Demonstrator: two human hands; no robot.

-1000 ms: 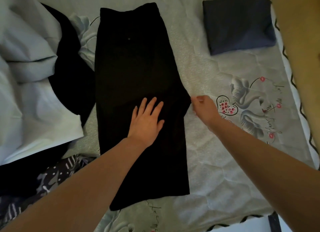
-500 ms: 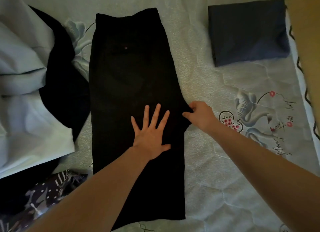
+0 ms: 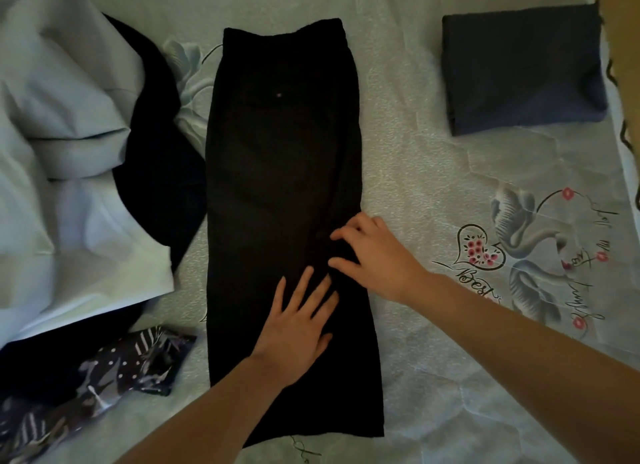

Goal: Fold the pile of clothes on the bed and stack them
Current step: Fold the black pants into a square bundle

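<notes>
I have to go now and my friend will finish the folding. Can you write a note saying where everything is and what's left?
Left hand: fingers straight, pressing flat on the long black trousers.
Right hand: on the trousers' right edge, fingers bent onto the cloth; whether it pinches the cloth can't be told.
The trousers lie lengthwise in a narrow strip in the middle of the pale swan-print bed sheet.
Done: one folded dark blue garment sits at the far right.
Left: fold the trousers shorter and stack them on the blue garment, then fold the pale blue cloth, the black garment and the patterned dark fabric on the left.
</notes>
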